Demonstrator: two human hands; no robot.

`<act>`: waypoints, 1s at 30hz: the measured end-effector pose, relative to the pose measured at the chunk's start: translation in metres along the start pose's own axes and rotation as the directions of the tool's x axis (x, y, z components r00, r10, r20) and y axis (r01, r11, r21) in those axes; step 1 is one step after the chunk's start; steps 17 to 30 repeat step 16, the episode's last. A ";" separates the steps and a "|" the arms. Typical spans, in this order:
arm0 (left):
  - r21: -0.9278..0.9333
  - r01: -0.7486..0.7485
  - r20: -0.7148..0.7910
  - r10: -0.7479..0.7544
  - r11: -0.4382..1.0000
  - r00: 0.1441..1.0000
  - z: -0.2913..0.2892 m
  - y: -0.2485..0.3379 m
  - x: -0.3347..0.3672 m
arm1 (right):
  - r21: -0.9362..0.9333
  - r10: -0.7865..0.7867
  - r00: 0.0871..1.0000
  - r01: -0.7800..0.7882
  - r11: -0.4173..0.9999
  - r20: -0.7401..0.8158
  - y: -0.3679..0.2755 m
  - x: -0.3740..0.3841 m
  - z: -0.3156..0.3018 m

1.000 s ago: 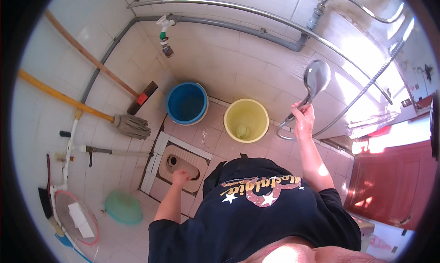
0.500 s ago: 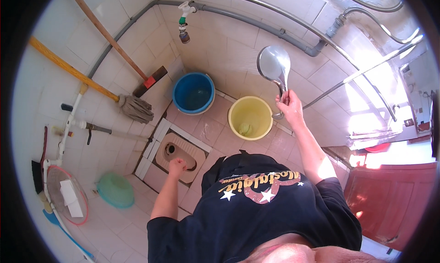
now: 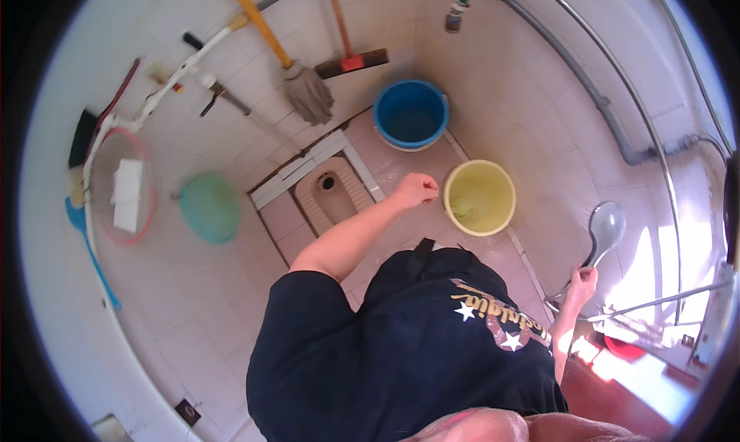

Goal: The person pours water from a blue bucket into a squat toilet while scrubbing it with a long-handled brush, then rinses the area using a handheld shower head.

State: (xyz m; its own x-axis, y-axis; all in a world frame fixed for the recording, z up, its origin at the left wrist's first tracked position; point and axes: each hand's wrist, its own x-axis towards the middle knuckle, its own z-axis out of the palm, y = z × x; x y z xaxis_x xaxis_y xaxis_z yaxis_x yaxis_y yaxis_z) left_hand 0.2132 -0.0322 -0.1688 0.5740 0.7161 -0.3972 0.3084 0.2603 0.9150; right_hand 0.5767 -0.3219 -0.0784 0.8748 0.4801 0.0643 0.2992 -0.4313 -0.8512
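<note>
My right hand (image 3: 583, 284) grips the handle of a silver shower head (image 3: 607, 223), held near the right-hand wall. The shower head's rounded face points upward and away from me, and a metal hose (image 3: 655, 301) loops from below that hand toward the right. My left hand (image 3: 418, 191) is closed with curled fingers, and nothing shows in it. It hovers just left of a yellow bucket (image 3: 499, 203) and does not appear to touch it. Inside the bucket lies a pale green thing (image 3: 462, 208) I cannot make out.
A blue bucket (image 3: 443, 122) stands in the far corner, near a squat toilet (image 3: 333, 195). A mop (image 3: 308, 91) and a red-and-dark floor brush (image 3: 352, 60) lean by the left wall. A green basin (image 3: 210, 208) hangs there too. Grey pipe (image 3: 609, 118) runs along the right wall.
My view has turned to the right. The shower head in my right hand has moved right and nearer to me. My left hand has gone from above the toilet to beside the yellow bucket.
</note>
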 end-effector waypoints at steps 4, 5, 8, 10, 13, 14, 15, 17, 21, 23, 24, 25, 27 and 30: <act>0.119 -0.160 0.049 0.155 0.980 0.987 0.025 0.040 0.013 | -0.043 -0.005 0.997 0.008 0.999 0.078 -0.034 -0.006 0.004; 0.103 -0.178 0.055 0.173 0.979 0.983 0.024 0.048 0.019 | 0.030 0.026 0.994 -0.029 0.999 0.105 -0.037 -0.006 0.009; 0.084 -0.238 0.077 0.231 0.968 0.970 0.019 0.090 0.029 | 0.216 0.151 0.973 -0.187 0.958 0.173 -0.035 -0.009 0.012; 0.041 -0.217 0.120 0.211 0.975 0.970 0.014 0.109 0.037 | 0.177 0.193 0.960 -0.230 0.957 0.203 -0.022 -0.014 0.015; 0.042 -0.253 0.100 0.248 0.966 0.964 0.011 0.153 0.031 | 0.189 0.204 0.956 -0.245 0.951 0.212 -0.016 -0.031 0.027; 0.049 -0.274 0.088 0.269 0.961 0.959 0.011 0.167 0.029 | 0.207 0.207 0.954 -0.252 0.945 0.216 -0.019 -0.037 0.030; 0.061 -0.308 0.103 0.301 0.949 0.948 0.011 0.177 0.031 | 0.210 0.209 0.953 -0.255 0.944 0.218 -0.017 -0.040 0.031; 0.093 -0.335 0.104 0.325 0.938 0.940 0.011 0.192 0.031 | 0.224 0.206 0.954 -0.254 0.941 0.218 -0.011 -0.040 0.036; 0.093 -0.335 0.104 0.325 0.938 0.940 0.011 0.192 0.031 | 0.224 0.206 0.954 -0.254 0.941 0.218 -0.011 -0.040 0.036; 0.093 -0.335 0.104 0.325 0.938 0.940 0.011 0.192 0.031 | 0.224 0.206 0.954 -0.254 0.941 0.218 -0.011 -0.040 0.036; 0.093 -0.335 0.104 0.325 0.938 0.940 0.011 0.192 0.031 | 0.224 0.206 0.954 -0.254 0.941 0.218 -0.011 -0.040 0.036; 0.093 -0.335 0.104 0.325 0.938 0.940 0.011 0.192 0.031 | 0.224 0.206 0.954 -0.254 0.941 0.218 -0.011 -0.040 0.036; 0.093 -0.335 0.104 0.325 0.938 0.940 0.011 0.192 0.031 | 0.224 0.206 0.954 -0.254 0.941 0.218 -0.011 -0.040 0.036; 0.093 -0.335 0.104 0.325 0.938 0.940 0.011 0.192 0.031 | 0.224 0.206 0.954 -0.254 0.941 0.218 -0.011 -0.040 0.036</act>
